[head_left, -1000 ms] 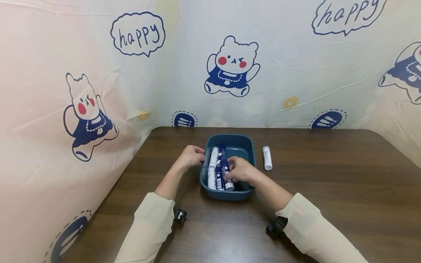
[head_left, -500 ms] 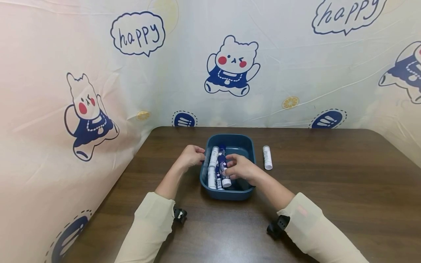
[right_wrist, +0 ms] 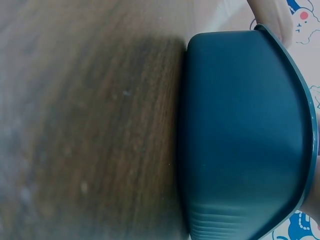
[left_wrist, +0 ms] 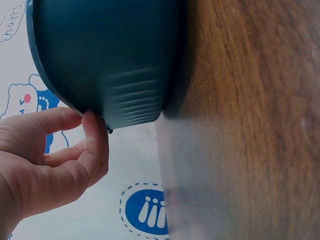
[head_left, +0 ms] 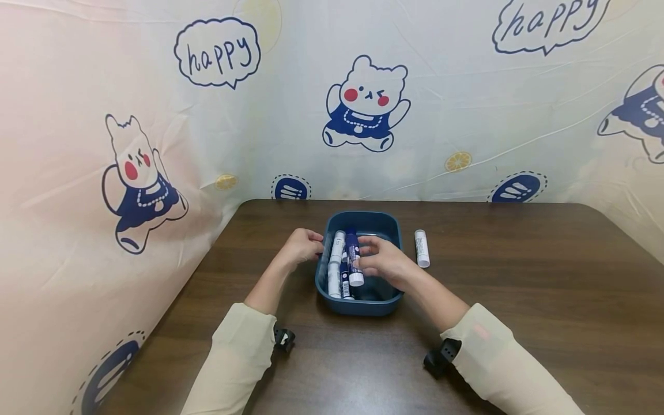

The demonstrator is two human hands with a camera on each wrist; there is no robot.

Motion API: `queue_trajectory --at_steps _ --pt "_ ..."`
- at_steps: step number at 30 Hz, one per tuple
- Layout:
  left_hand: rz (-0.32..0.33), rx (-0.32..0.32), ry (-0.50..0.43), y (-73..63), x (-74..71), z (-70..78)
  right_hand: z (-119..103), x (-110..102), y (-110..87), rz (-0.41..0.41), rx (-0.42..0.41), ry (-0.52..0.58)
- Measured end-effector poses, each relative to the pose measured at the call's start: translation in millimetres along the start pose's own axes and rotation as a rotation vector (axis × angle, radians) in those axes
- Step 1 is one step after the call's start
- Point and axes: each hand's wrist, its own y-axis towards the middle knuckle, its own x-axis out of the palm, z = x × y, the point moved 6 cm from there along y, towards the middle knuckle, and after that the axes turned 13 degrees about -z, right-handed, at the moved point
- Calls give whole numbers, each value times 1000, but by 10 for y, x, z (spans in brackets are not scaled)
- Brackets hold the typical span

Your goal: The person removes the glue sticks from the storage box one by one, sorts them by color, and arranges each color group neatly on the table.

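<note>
A dark blue plastic bin [head_left: 358,309] stands on the table with several glue sticks inside. My left hand [head_left: 302,246] pinches the bin's left rim between thumb and fingers, seen closer in the left wrist view, where the hand [left_wrist: 60,160] meets the rim. Over the bin, my right hand [head_left: 386,262] holds a navy glue stick [head_left: 354,259] with a white end toward me. Along the bin's left wall lie a white glue stick [head_left: 337,245] and another white stick [head_left: 334,282]. Beside them is a navy stick [head_left: 345,283], partly covered. The right wrist view shows mainly the bin's outer wall [right_wrist: 245,120].
One white glue stick [head_left: 422,249] lies on the brown wooden table [head_left: 519,276], right of the bin. A printed cloth [head_left: 441,115] hangs behind and at the sides of the table.
My right hand has moved the navy glue stick slightly away from me inside the bin and lifted it a little. The left hand stays at the rim.
</note>
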Motion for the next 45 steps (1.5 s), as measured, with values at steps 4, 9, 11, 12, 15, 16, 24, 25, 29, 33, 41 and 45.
queue_trajectory --at_steps 4,9,11,12,15,16,24,25,29,33,41,45 --pt "2 9 -2 -3 2 8 -27 -27 -18 14 -21 9" --pt "-2 3 -16 0 4 6 -50 -94 -17 30 -51 26" --pt "-3 -4 -25 3 3 -1 -68 -124 -25 38 -60 31" --pt "-4 -6 -27 3 3 -3 -77 -142 -31 41 -61 26" --pt "-4 -8 -28 -1 3 -7 -105 -198 -45 64 -65 14" --pt "-3 -9 -29 1 2 -10 -117 -217 -54 74 -68 13" --pt "-7 -20 -26 0 1 -15 -144 -375 -115 130 -65 18" --pt "-8 -19 -27 2 1 -15 -144 -394 -122 132 -66 16" --pt "-8 -16 -25 3 -3 -13 -154 -478 -159 141 -93 26" --pt "-4 -19 -20 3 -5 -14 -165 -592 -214 160 -117 43" --pt "4 -29 -18 -3 1 -15 -183 -829 -339 184 -155 50" --pt "13 -35 -16 -7 3 -21 -171 -944 -385 193 -160 70"
